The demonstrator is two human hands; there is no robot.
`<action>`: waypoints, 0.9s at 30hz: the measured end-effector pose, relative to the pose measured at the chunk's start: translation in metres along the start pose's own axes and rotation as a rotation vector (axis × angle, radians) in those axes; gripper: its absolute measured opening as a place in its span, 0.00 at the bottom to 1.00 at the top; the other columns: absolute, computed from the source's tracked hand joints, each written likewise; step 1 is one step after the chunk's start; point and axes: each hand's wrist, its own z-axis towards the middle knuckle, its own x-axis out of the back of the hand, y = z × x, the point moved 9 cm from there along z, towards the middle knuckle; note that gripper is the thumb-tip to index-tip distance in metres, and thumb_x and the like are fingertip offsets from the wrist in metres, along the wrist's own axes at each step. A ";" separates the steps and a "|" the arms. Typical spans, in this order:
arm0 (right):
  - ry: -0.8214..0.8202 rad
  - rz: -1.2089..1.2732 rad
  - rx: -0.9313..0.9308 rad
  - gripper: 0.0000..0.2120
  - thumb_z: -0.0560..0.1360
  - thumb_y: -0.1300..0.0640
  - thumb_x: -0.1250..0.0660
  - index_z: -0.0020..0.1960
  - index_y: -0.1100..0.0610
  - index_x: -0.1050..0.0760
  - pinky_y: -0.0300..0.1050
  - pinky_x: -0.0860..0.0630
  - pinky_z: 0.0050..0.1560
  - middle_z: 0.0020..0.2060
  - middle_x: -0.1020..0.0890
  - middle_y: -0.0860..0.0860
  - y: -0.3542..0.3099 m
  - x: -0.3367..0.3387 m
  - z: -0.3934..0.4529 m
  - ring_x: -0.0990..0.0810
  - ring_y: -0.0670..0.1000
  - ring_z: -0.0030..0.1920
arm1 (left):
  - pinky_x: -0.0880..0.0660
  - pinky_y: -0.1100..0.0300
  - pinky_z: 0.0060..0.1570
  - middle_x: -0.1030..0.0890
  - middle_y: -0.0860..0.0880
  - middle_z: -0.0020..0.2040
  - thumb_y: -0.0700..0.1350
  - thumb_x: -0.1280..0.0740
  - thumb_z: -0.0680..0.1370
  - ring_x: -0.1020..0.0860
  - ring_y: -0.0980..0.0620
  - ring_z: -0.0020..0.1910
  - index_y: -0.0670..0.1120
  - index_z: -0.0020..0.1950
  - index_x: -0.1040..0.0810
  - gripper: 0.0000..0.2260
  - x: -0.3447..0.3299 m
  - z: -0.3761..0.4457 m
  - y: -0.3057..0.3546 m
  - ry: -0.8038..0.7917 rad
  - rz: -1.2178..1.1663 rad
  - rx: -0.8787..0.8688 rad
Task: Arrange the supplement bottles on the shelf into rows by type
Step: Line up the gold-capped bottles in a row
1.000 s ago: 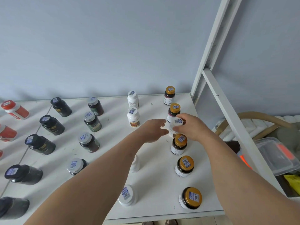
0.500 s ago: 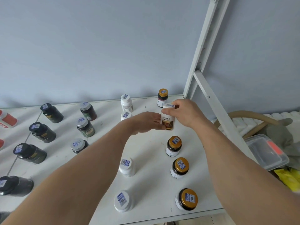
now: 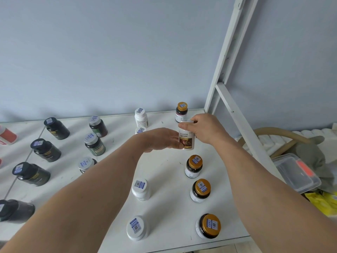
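A white bottle with a brown label [image 3: 187, 140] is held upright above the white shelf [image 3: 167, 198], between both hands. My right hand [image 3: 204, 129] grips its cap and upper part. My left hand [image 3: 161, 138] touches its lower left side with the fingertips. Gold-capped dark bottles [image 3: 194, 166] stand in a row along the right edge. White bottles [image 3: 140, 189] form a row left of them. Further left stand silver-capped bottles [image 3: 94, 144], then black bottles [image 3: 45, 149].
Red and white bottles [image 3: 8, 136] sit at the far left edge. A white metal frame post [image 3: 224, 70] rises at the shelf's back right corner, with a slanted brace. Beyond the right edge lie a clear plastic box [image 3: 295, 172] and a tan hose [image 3: 273, 131].
The white bottle was lifted from the gold-capped row and now hangs above the shelf. My left hand has closed in on its lower side. The camera has tilted upward.
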 end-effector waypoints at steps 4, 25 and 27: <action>-0.008 0.023 -0.003 0.18 0.72 0.38 0.31 0.35 0.53 0.25 0.40 0.35 0.29 0.30 0.23 0.46 0.001 -0.002 0.001 0.25 0.45 0.31 | 0.38 0.52 0.69 0.22 0.52 0.65 0.49 0.31 0.77 0.27 0.51 0.66 0.54 0.70 0.27 0.21 -0.001 -0.002 0.000 -0.001 -0.002 -0.003; -0.118 0.124 0.154 0.22 0.72 0.44 0.28 0.62 0.52 0.26 0.41 0.27 0.45 0.53 0.20 0.48 -0.020 -0.064 -0.041 0.22 0.48 0.50 | 0.28 0.56 0.44 0.19 0.53 0.53 0.53 0.42 0.81 0.21 0.46 0.50 0.49 0.58 0.22 0.13 0.014 -0.091 -0.015 0.761 1.049 -0.129; -0.128 0.143 0.159 0.20 0.71 0.44 0.28 0.60 0.51 0.25 0.41 0.27 0.44 0.50 0.19 0.47 -0.025 -0.073 -0.044 0.21 0.49 0.49 | 0.30 0.57 0.42 0.18 0.53 0.52 0.52 0.42 0.80 0.21 0.47 0.49 0.50 0.57 0.21 0.13 0.018 -0.100 -0.023 0.802 1.041 -0.127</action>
